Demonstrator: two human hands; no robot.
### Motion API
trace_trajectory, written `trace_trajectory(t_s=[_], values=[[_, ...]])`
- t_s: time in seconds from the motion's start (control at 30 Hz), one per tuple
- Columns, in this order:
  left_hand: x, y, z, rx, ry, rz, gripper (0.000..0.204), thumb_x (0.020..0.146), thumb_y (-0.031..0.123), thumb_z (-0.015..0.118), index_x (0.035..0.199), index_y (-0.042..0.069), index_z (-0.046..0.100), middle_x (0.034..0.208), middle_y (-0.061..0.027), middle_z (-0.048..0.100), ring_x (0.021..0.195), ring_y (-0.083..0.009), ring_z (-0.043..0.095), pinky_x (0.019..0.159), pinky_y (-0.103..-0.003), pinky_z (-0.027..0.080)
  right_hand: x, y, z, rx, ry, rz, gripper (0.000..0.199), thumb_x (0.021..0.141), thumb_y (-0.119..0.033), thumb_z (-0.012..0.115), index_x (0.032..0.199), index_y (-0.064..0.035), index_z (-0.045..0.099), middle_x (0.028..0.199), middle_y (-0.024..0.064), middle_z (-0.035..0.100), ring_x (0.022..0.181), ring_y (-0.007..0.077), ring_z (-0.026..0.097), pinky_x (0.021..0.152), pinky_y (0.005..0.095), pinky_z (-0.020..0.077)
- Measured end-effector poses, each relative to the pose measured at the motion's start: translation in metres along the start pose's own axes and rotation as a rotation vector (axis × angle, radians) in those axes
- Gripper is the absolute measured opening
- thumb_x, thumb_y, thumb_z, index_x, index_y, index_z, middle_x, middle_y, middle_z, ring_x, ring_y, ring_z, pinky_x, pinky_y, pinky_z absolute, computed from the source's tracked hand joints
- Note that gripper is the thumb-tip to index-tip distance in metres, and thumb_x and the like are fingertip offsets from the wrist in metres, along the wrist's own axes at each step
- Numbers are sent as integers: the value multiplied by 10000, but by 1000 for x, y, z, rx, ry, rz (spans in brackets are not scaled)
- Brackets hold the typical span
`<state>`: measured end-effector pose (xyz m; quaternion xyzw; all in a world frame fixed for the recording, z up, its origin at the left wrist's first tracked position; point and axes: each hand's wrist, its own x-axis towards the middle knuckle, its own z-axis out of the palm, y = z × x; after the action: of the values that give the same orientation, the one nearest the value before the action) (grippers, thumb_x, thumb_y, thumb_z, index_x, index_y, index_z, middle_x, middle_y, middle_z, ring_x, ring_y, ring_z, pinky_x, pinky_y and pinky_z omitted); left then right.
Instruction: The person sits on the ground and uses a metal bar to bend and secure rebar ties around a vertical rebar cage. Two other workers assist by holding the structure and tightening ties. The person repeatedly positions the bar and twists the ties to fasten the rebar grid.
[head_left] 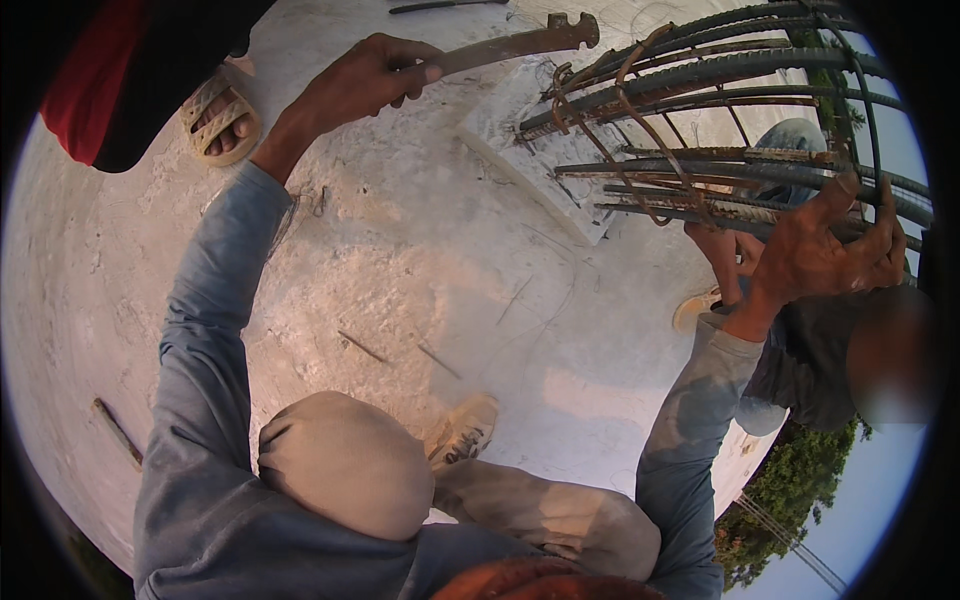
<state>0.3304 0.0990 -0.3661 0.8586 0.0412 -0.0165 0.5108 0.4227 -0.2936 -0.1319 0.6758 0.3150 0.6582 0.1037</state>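
My left hand [375, 72] is closed around the end of a flat, rusty rebar bending wrench [515, 50] with a notched head. The wrench is held above the concrete and its head points right, near the upper bars. On the right, my right hand [820, 250] is closed on the rebar cage [690, 78], its thumb and fingers by a stirrup [862, 85] that crosses the long ribbed bars. Rusty stirrups [630, 85] loop round the bars nearer the cage's base. Which bar lies inside my right fingers is partly hidden.
The bars rise from a pale concrete block [540, 180]. Behind them a co-worker crouches, with a hand [720, 250] near the lower bars. Another person's sandalled foot [222, 118] stands at upper left. Wire scraps [360, 346] and a short rod [118, 432] lie on the concrete.
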Motion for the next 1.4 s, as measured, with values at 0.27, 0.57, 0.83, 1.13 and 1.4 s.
trace_trajectory(t_s=[0.27, 0.57, 0.83, 1.13, 1.4], values=[[34, -5, -6, 187, -39, 160, 432, 1053, 377, 623, 1337, 61, 703, 729, -1, 594, 659, -108, 539, 625, -310, 479, -4, 7, 19, -48, 37, 52, 341, 1000, -394, 662, 1084, -71, 732, 865, 65, 660, 835, 271, 632, 828, 476, 428], [35, 38, -27, 134, -168, -49, 406, 1002, 320, 623, 1339, 115, 722, 763, -12, 656, 673, -119, 609, 567, -294, 512, -9, 17, 27, -66, 68, -2, 317, 994, -376, 638, 1014, -67, 707, 868, 72, 665, 816, 274, 627, 786, 466, 418], [32, 53, -52, 82, -301, 4, 359, 1003, 278, 636, 1281, 82, 750, 742, 2, 644, 631, -106, 562, 551, -290, 476, -5, 10, 24, -31, 38, 64, 447, 1019, -471, 608, 990, -36, 712, 864, 104, 679, 832, 293, 626, 815, 465, 426], [78, 0, -58, 111, -288, 317, 291, 1005, 248, 655, 1170, 36, 767, 744, -18, 648, 705, -134, 577, 664, -348, 493, -1, -2, 22, -81, 36, 113, 494, 1007, -503, 615, 981, -17, 700, 883, 125, 689, 849, 308, 630, 836, 482, 427], [108, 0, -49, 137, -244, 388, 242, 1005, 240, 633, 1062, 37, 751, 734, -13, 630, 693, -140, 557, 667, -348, 477, -4, 5, 23, -130, -3, 84, 515, 977, -507, 649, 1016, 5, 681, 916, 142, 661, 862, 316, 610, 855, 479, 433]])
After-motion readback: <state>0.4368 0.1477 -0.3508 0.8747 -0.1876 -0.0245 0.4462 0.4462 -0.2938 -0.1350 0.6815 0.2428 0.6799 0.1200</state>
